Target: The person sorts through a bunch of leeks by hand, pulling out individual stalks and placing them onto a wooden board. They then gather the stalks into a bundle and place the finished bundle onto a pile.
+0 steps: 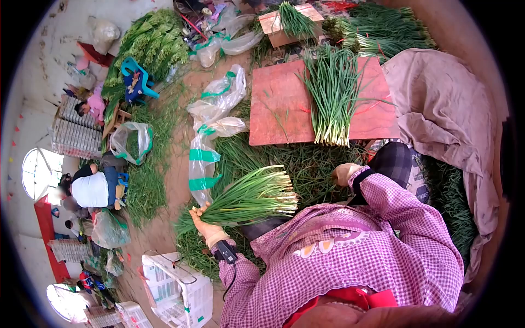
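My left hand [208, 224], in a pale glove, is closed round the leafy end of a bunch of long green stalks [240, 198], whose pale cut ends point right, over my lap. My right hand [344, 174], also pale-gloved, hangs above the loose greens [314, 164] near my knee. Its fingers look curled together, and anything in them is hidden. In front of me a red board [276, 104] carries a large bundle of the same stalks [333, 95], white ends toward me. A red strip lies by that bundle.
Clear plastic bags with green bands [203, 158] lie left of the board. A white crate [183, 290] stands at lower left. A grey-pink cloth [437, 98] covers the right side. More stalks [391, 30] are piled behind. Other people [90, 188] sit at far left.
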Tool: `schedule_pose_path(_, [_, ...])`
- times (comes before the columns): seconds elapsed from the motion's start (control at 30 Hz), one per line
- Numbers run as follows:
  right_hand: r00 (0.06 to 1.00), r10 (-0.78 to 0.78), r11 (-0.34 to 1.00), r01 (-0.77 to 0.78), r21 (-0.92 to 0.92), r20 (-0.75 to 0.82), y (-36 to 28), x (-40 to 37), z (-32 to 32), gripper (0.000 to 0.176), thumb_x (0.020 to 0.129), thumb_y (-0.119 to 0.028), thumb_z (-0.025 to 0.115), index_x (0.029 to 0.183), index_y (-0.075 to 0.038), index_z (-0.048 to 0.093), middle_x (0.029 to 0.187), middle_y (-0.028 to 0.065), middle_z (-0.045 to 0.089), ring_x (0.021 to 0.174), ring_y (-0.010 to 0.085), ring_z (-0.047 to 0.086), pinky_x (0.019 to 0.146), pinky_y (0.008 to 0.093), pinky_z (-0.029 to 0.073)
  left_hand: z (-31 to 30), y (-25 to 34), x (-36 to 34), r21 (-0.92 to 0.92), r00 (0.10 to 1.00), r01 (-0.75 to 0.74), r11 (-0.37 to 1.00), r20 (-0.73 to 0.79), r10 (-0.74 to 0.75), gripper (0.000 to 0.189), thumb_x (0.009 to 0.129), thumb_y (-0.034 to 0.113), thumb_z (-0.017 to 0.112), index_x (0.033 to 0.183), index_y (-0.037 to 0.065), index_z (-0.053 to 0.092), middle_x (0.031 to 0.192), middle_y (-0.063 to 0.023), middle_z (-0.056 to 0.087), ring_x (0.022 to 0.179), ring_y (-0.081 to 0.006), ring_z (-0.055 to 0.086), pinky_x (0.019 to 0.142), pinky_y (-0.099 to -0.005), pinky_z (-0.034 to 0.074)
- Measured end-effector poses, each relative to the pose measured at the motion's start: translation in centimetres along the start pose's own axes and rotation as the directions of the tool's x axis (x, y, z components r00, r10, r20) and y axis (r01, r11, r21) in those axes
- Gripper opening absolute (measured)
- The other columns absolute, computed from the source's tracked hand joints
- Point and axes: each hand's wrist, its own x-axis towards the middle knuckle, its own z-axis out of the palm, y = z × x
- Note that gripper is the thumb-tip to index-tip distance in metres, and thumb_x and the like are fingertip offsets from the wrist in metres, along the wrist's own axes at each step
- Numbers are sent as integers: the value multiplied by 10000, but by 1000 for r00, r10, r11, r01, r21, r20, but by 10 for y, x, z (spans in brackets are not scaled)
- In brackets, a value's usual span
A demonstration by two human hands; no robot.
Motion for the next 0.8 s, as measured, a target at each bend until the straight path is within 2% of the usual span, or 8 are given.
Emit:
schedule_pose_path(0.17, [1000, -1, 1000, 1, 22, 2, 3, 3, 3, 345, 801, -304, 543, 1048, -85, 642, 1007, 153, 645, 973, 314, 598, 857, 404, 463, 10, -2, -6, 46, 999, -11, 999, -48, 13, 307, 935, 342, 488, 744, 111, 554, 549, 51, 431, 545, -114, 454, 790, -379, 518])
schedule_pose_path(0.27, [1000, -8, 999, 9, 37, -23, 7, 6, 8, 329, 798, -303, 540, 1021, -87, 648, 979, 149, 650, 948, 319, 605, 840, 408, 470, 6, -1, -4, 90, 1000, -13, 996, -16, 15, 307, 935, 333, 488, 716, 130, 563, 557, 57, 455, 602, -111, 511, 849, -351, 503])
schedule_pose_path(0.47, [1000, 17, 999, -17, 30, -9, 3, 4, 5, 336, 795, -297, 546, 1048, -97, 643, 1008, 148, 645, 978, 315, 597, 864, 410, 460, 8, 1, -7, 53, 998, 30, 998, 52, -33, 231, 928, 295, 512, 854, 117, 639, 572, 61, 440, 596, -101, 490, 852, -343, 501])
schedule_pose_path(0.57, [999, 36, 999, -36, 23, 0, -1, 2, 2, 338, 795, -295, 548, 1054, -98, 643, 1019, 146, 644, 991, 314, 593, 874, 410, 456, 9, 2, -8, 124, 998, -21, 992, 57, 14, 188, 917, 267, 536, 938, 117, 649, 597, 63, 440, 612, -92, 485, 865, -342, 492])
schedule_pose_path(0.7, [1000, 29, 999, -28, 16, -9, -4, 1, 1, 340, 795, -295, 549, 1056, -98, 642, 1018, 145, 644, 990, 312, 594, 870, 409, 457, 5, 3, -9, 86, 992, -10, 996, 124, -1, 195, 915, 255, 539, 969, 94, 636, 595, 37, 470, 641, -123, 522, 863, -383, 491])
schedule_pose_path(0.77, [996, 59, 998, -60, 17, 68, -7, 1, -3, 409, 805, -309, 554, 1125, -63, 618, 1120, 146, 616, 1070, 303, 566, 902, 392, 450, 8, 2, -12, 127, 997, -28, 992, 81, 18, 174, 915, 264, 542, 938, 120, 637, 600, 66, 429, 616, -88, 486, 876, -341, 489])
schedule_pose_path(0.8, [996, 60, 998, -62, 15, 67, -4, 3, 1, 409, 805, -309, 554, 1125, -63, 618, 1120, 146, 616, 1070, 303, 566, 902, 392, 450, 7, 2, -12, 125, 997, -28, 992, 81, 17, 174, 915, 264, 542, 938, 120, 637, 600, 66, 429, 616, -88, 486, 876, -341, 489])
